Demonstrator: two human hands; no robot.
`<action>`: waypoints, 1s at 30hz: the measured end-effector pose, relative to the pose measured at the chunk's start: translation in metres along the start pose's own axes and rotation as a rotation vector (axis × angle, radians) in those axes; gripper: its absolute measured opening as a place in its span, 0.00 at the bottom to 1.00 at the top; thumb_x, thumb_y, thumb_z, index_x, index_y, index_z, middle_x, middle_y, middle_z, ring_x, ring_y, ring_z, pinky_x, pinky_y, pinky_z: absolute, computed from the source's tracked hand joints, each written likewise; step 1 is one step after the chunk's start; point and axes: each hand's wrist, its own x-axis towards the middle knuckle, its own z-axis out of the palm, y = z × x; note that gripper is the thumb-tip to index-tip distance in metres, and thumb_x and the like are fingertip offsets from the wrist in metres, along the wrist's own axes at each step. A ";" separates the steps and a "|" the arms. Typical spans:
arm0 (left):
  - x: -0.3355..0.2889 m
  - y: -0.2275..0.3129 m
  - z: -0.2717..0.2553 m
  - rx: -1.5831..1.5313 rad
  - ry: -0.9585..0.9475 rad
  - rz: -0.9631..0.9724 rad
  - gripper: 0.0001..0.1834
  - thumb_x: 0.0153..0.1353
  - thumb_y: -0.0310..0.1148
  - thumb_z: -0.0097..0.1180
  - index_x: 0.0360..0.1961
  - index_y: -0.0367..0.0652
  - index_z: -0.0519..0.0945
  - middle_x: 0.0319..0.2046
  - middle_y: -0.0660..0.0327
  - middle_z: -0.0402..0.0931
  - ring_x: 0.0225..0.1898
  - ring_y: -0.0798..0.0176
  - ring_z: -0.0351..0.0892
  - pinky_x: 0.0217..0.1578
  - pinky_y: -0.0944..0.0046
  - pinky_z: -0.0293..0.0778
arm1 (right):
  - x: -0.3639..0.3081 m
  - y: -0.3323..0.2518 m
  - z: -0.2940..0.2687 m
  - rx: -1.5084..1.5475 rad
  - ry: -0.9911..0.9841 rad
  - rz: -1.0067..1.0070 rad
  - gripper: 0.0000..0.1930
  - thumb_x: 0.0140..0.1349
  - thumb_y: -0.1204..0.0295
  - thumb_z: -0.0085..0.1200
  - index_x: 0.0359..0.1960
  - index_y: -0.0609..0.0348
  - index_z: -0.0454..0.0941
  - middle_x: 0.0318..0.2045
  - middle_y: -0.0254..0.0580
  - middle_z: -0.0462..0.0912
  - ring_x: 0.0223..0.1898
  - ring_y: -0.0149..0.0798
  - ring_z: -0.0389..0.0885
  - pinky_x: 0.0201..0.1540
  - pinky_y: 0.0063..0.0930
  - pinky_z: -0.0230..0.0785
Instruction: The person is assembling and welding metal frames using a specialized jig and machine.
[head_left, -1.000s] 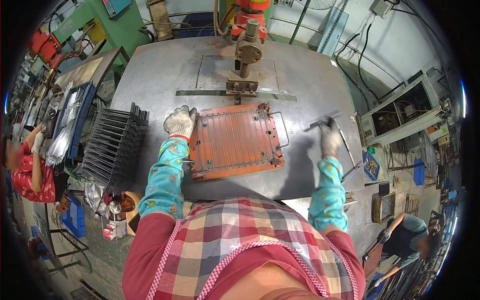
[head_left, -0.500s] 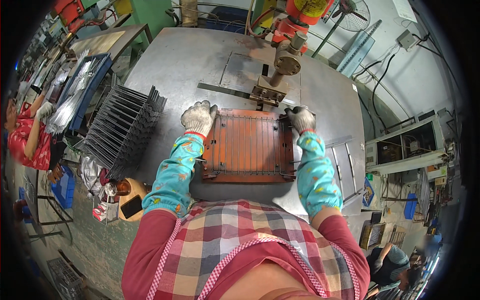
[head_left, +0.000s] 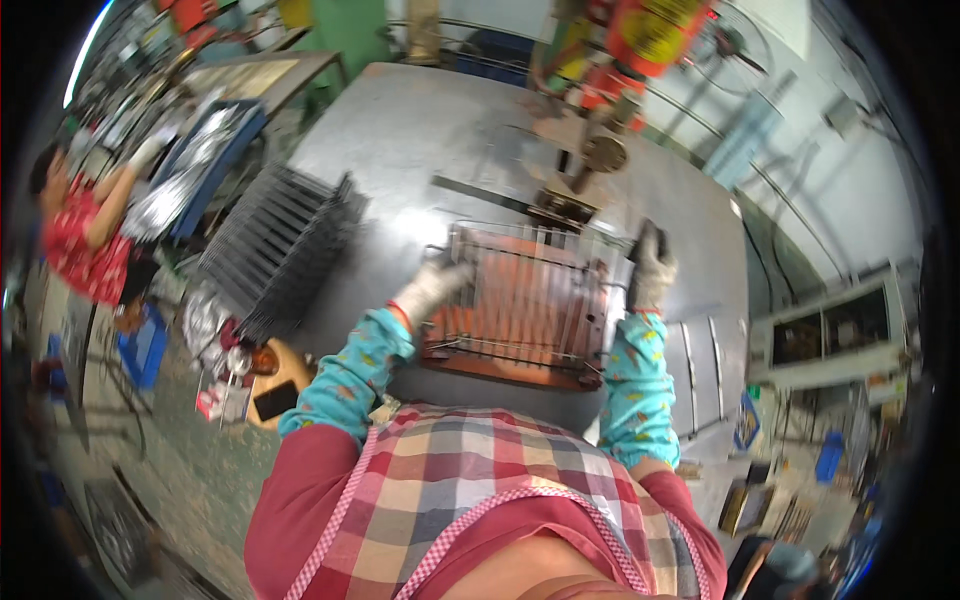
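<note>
A dark wire rack (head_left: 530,338) of parallel rods is tilted over an orange-red jig plate (head_left: 490,369), its far side raised; both are smeared by motion. My left hand (head_left: 437,285), in a pale knit glove, is closed on the rack's left side. At the rack's right edge, my right hand (head_left: 652,270) has its fingers pressed together around the wire; blur hides the exact grip. Just beyond the jig stands the metal head (head_left: 565,208) of an orange machine.
A pile of similar wire racks (head_left: 280,245) sits on the steel table (head_left: 375,125) at left. Two thin metal rods (head_left: 703,370) lie at right. Farther left, a co-worker in red (head_left: 85,240) is beside a blue tray (head_left: 215,165) of metal parts. A phone (head_left: 277,400) rests on a stool.
The wire rack has come up off the jig and tilted. My left hand moved from the jig's far left corner to the rack's side. The whole view has shifted and blurred.
</note>
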 end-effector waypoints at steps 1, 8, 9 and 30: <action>-0.026 0.022 0.014 -0.009 -0.006 -0.035 0.18 0.59 0.37 0.58 0.47 0.39 0.75 0.34 0.59 0.77 0.34 0.64 0.77 0.36 0.62 0.76 | -0.010 -0.012 -0.006 -0.124 -0.013 -0.197 0.14 0.62 0.64 0.54 0.37 0.66 0.79 0.27 0.33 0.76 0.25 0.24 0.68 0.29 0.18 0.61; -0.066 0.092 -0.032 -0.266 0.190 0.240 0.22 0.58 0.39 0.60 0.47 0.35 0.73 0.35 0.53 0.79 0.33 0.56 0.81 0.35 0.57 0.79 | -0.010 -0.012 -0.057 -0.076 -0.338 -0.118 0.15 0.66 0.62 0.48 0.33 0.64 0.75 0.22 0.34 0.74 0.25 0.27 0.71 0.30 0.23 0.66; -0.087 0.132 -0.031 -0.480 0.232 0.190 0.21 0.58 0.37 0.59 0.48 0.34 0.72 0.34 0.52 0.78 0.34 0.54 0.80 0.36 0.56 0.79 | -0.015 -0.007 -0.065 -0.130 -0.352 -0.090 0.16 0.66 0.61 0.48 0.35 0.64 0.75 0.22 0.33 0.75 0.25 0.27 0.71 0.31 0.23 0.66; -0.171 0.153 -0.238 0.762 1.276 -0.159 0.30 0.53 0.53 0.52 0.43 0.33 0.78 0.37 0.42 0.79 0.41 0.44 0.78 0.44 0.53 0.71 | -0.074 0.051 -0.108 -0.146 -0.347 0.135 0.12 0.65 0.65 0.50 0.28 0.60 0.73 0.21 0.28 0.72 0.21 0.22 0.66 0.24 0.19 0.59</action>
